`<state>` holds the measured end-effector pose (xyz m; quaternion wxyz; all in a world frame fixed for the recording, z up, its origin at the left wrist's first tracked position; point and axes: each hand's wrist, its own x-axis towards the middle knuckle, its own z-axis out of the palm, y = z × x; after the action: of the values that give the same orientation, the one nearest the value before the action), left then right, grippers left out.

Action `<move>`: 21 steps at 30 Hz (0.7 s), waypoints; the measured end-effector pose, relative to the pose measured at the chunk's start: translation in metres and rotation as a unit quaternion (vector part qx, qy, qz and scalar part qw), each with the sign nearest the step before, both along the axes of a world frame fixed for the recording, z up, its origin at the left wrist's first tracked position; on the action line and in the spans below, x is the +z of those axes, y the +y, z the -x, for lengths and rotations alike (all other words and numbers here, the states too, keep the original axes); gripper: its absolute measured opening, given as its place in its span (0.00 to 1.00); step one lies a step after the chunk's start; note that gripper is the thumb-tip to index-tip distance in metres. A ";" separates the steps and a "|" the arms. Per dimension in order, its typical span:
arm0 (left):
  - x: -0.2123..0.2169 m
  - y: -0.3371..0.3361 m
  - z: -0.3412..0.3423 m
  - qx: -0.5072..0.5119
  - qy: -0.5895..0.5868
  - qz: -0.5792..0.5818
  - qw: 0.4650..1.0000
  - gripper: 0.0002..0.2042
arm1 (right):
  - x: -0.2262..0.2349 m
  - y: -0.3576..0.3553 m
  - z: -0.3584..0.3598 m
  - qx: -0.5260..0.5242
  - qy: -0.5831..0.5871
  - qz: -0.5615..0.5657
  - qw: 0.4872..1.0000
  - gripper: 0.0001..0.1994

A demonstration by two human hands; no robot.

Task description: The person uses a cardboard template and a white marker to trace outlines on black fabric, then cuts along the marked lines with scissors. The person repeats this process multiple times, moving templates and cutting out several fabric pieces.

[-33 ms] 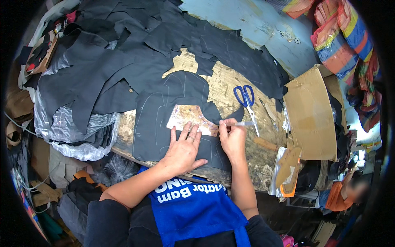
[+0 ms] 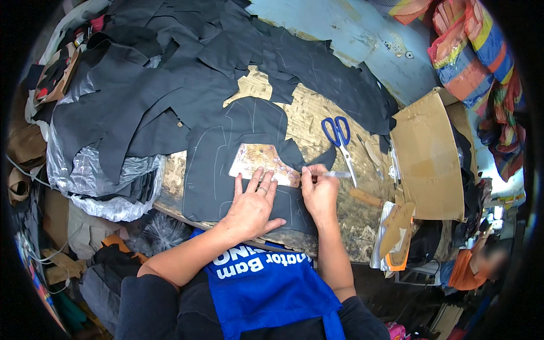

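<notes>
Mid-frame, a template gets pinned under the spread-out left hand; a pen gets pinched by the right hand.

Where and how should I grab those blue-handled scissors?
Probably by the blue loops, coming from their left. The scissors lie with the loops away from you and the blades pointing back toward you, near your pen. Bare wood borders the loops on the left; a knife-like tool lies to the right.

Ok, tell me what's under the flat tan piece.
Black material marked with pale lines shows around the flat tan piece. The left hand rests on top; whatever lies directly beneath the piece is covered.
</notes>
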<state>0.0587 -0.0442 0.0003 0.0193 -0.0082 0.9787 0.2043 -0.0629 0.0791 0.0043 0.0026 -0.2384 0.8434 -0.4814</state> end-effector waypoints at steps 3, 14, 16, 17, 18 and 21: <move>0.004 0.000 0.001 0.004 -0.006 0.011 1.000 0.43 | 0.004 0.006 -0.015 0.000 0.081 -0.043 0.996 0.05; -0.005 -0.111 0.025 -0.010 -0.025 -0.562 0.827 0.60 | -0.020 -0.059 -0.031 0.223 -0.122 0.068 0.965 0.08; -0.007 -0.117 0.024 -0.033 -0.037 -0.566 0.823 0.63 | -0.024 -0.071 -0.034 0.239 -0.078 0.068 0.965 0.07; -0.007 -0.117 0.023 -0.047 -0.038 -0.534 0.843 0.64 | -0.024 -0.075 -0.036 0.242 -0.052 0.056 0.967 0.07; -0.006 -0.116 0.022 -0.061 -0.039 -0.502 0.862 0.65 | -0.023 -0.078 -0.036 0.244 -0.028 0.048 0.968 0.06; -0.003 -0.115 0.022 -0.062 -0.031 -0.462 0.884 0.65 | -0.017 -0.079 -0.036 0.253 0.012 0.054 0.966 0.06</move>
<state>0.0366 -0.1589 -0.0023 0.0638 0.0557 0.7706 0.6316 -0.0269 0.0002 -0.0125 0.1012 -0.4495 0.7282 -0.5074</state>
